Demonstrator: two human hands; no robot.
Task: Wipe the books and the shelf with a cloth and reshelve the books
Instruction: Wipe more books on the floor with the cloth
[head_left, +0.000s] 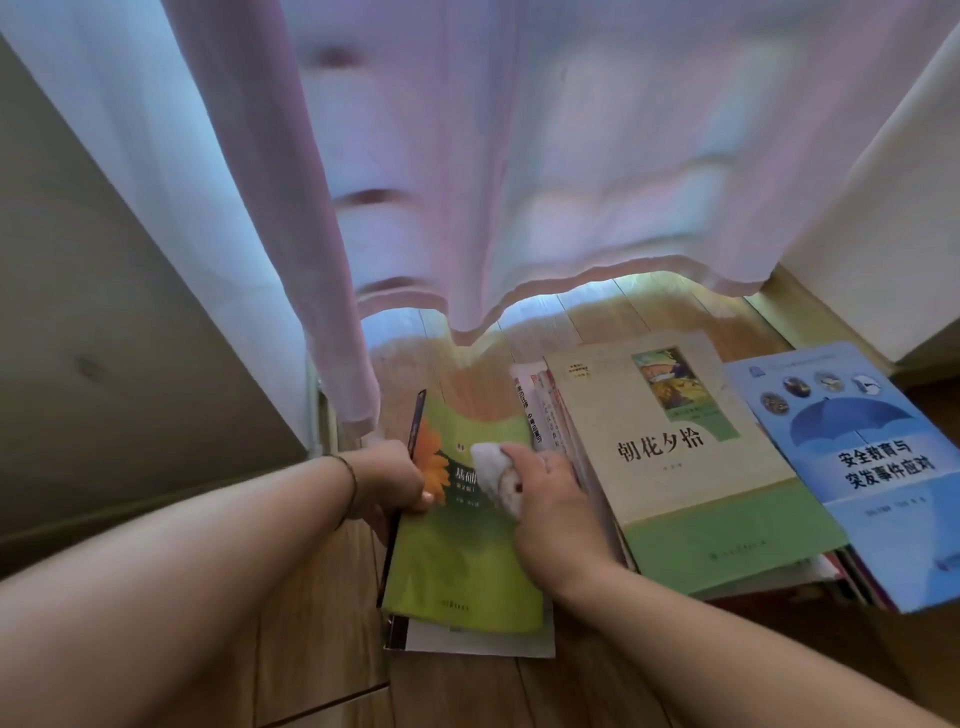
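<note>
Lying on the wooden floor (322, 613) under a pink curtain (519, 182): cream book (691, 467), blue book (872, 467), green book (457, 561) gripped at its spine by left hand (392, 480), right hand (550, 504) pressing white cloth (496, 475) onto its cover.

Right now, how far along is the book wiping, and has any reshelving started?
In hand: the left hand grips the green book by its spine edge while the right hand presses the white cloth on its cover. Nothing shows which books are already wiped. Left: the cream book and the blue book lie on stacks on the floor; no shelf is in view, so reshelving looks unstarted.
</note>
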